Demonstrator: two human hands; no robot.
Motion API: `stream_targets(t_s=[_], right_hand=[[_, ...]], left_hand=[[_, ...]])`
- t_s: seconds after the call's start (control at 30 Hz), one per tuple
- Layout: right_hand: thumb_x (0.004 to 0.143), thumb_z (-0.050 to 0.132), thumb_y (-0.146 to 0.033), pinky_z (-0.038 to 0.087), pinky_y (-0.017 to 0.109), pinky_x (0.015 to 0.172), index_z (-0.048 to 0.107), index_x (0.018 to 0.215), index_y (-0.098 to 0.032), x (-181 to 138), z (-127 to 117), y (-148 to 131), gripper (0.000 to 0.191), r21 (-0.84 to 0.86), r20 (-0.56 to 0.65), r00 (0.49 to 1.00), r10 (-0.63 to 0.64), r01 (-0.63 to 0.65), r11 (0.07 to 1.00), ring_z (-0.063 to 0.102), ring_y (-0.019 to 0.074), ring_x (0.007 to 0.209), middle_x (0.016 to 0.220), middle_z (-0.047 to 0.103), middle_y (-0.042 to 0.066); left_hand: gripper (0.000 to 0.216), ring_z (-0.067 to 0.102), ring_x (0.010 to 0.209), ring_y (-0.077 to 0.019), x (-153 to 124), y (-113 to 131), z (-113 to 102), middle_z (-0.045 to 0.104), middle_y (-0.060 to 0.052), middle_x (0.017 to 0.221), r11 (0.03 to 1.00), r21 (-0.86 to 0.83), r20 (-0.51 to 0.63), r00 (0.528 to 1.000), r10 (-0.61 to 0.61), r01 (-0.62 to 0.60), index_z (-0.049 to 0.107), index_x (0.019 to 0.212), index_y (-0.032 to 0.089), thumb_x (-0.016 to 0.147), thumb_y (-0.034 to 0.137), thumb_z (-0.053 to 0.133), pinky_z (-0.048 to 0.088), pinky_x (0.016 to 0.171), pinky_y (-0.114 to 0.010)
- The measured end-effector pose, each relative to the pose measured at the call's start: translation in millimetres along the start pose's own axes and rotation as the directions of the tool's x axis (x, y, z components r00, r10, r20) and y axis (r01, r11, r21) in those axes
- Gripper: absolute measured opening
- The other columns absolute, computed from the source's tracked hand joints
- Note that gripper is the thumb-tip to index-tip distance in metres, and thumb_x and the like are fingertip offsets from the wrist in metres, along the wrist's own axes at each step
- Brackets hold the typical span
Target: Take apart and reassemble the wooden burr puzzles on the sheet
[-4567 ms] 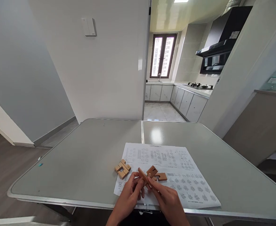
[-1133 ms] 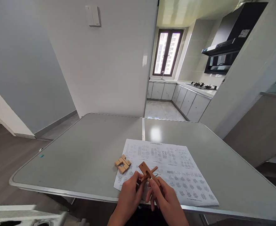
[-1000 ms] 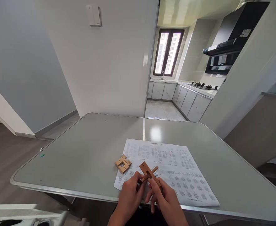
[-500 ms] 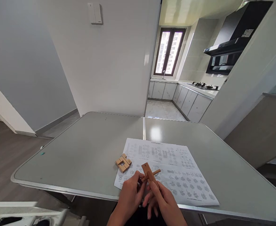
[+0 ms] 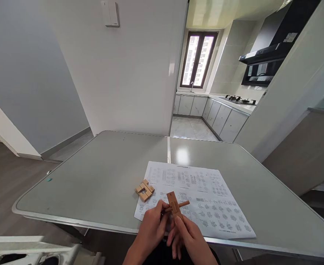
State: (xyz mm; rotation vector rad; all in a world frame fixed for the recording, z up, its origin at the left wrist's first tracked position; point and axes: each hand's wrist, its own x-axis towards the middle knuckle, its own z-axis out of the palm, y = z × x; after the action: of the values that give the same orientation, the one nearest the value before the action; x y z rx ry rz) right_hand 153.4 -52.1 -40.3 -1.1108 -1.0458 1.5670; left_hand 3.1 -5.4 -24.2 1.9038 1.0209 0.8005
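Hands point(image 5: 152, 223) holding slotted wood point(image 5: 171, 198), crossing rod point(image 5: 184, 203)

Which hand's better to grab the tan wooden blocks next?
Probably the left hand: nearer the tan wooden blocks, though holding a brown wooden rod. The right hand, farther, pinches a flat brown wooden piece.

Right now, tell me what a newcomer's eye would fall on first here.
Probably the crossed reddish-brown wooden pieces, held between the left hand and right hand at the table's near edge. Next might come the large printed sheet spread beyond them, then the cluster of paler wooden blocks at its left edge.
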Motion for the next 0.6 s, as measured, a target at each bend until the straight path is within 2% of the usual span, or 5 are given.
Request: stream_targets(t_s=[0.23, 0.47, 0.6], right_hand=[[0.093, 0.045, -0.079, 0.038, 0.017, 0.035, 0.048, 0.083, -0.021, -7.2, -0.1, -11.4, 0.059, -0.111, 0.003, 1.0, -0.018, 0.019, 0.994, 0.055, 0.0098, 0.035, 0.055, 0.065, -0.001], [0.094, 0.039, -0.079, 0.037, 0.018, 0.035, 0.049, 0.083, -0.022, -14.1, 1.8, -17.4, 0.059, -0.227, 0.0, 0.999, -0.046, 0.045, 0.973, 0.051, 0.0095, 0.034, 0.054, 0.062, -0.003], [0.098, 0.035, -0.075, 0.039, 0.02, 0.04, 0.05, 0.086, -0.022, -16.0, -0.6, -17.8, 0.056, -0.282, 0.042, 0.996, -0.076, 0.085, 0.956, 0.051, 0.0105, 0.038, 0.056, 0.061, -0.002]], left_hand=[[0.013, 0.067, 0.07, -0.0179, -0.5, -7.0, 3.8, 0.071, -0.002, 0.084, 0.998, 0.062, -0.032, 0.999, 0.026, -0.024, 0.048, 0.095, 0.024, 0.104, 0.023, 0.039, 0.047, 0.066, -0.026], [0.012, 0.068, 0.07, -0.0171, -3.9, -12.3, 5.9, 0.071, -0.002, 0.083, 0.993, 0.076, -0.069, 0.993, 0.1, -0.095, 0.052, 0.1, 0.023, 0.103, 0.02, 0.041, 0.05, 0.065, -0.025], [0.013, 0.067, 0.064, -0.0159, -6.1, -15.4, 7.9, 0.071, 0.0, 0.077, 0.991, 0.084, -0.11, 0.988, 0.11, -0.101, 0.055, 0.102, 0.023, 0.102, 0.021, 0.042, 0.049, 0.061, -0.024]])
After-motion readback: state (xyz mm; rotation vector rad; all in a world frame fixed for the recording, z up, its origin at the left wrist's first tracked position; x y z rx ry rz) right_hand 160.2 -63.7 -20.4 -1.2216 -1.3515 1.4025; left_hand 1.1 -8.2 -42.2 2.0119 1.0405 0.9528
